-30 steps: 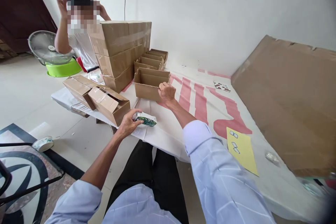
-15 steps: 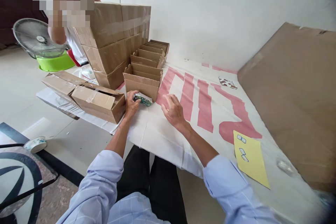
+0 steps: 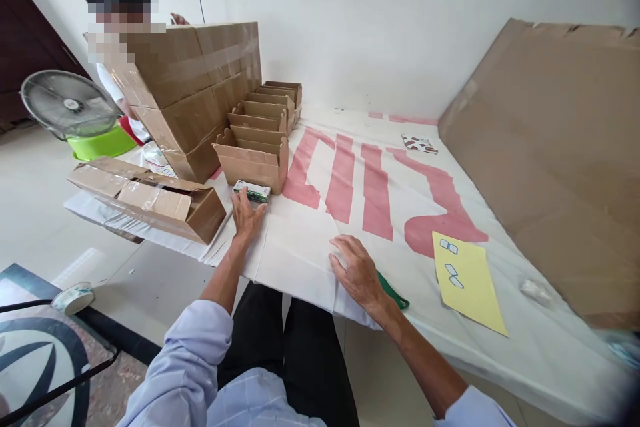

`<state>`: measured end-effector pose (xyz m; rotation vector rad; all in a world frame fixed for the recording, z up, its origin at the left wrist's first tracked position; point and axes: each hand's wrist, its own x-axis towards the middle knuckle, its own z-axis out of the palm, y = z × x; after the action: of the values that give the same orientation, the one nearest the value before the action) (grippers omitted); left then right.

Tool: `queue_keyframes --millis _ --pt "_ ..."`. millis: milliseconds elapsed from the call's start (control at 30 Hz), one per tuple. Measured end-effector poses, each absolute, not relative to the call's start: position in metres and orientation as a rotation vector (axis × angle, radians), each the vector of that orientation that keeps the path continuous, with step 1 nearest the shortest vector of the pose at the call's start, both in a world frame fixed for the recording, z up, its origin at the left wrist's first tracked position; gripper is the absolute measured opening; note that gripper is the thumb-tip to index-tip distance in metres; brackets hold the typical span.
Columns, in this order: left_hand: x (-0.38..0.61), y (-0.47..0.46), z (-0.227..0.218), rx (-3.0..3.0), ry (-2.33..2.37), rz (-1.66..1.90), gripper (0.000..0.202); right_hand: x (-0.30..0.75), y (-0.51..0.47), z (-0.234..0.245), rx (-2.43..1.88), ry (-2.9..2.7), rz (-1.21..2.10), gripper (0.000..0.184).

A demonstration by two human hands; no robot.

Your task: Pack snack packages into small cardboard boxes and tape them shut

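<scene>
My left hand lies flat on the white sheet with its fingertips against a small green-and-white packet. The packet rests in front of the nearest open cardboard tray. My right hand lies palm down near the table's front edge, fingers spread, partly over a green object whose shape is mostly hidden. Neither hand grips anything.
A row of open cardboard trays runs back beside a stack of taped cartons. Flat cartons lie at the left edge. A yellow card and a large cardboard sheet are to the right. Another person sits behind the cartons, near a fan.
My left hand carried the packet forward, set it down before the nearest tray and opened flat. My right hand left the tray and drew back to the front edge.
</scene>
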<state>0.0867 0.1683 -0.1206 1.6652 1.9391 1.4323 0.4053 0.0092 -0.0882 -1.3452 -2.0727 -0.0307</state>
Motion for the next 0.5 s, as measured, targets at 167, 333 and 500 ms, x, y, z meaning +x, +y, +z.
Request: queue_keyframes --millis 167,333,500 --pt "0.093 0.186 -0.109 1.63 1.955 1.367 0.065 0.445 -0.015 -0.105 -1.493 -1.993 -0.156 0.027" --pt "0.089 0.204 -0.107 1.587 1.998 1.362 0.052 0.465 -0.031 -0.122 -1.544 -1.969 -0.193 0.03" --pt "0.09 0.224 -0.103 1.606 2.019 1.328 0.048 0.463 -0.032 -0.124 -1.562 -1.967 -0.25 0.03"
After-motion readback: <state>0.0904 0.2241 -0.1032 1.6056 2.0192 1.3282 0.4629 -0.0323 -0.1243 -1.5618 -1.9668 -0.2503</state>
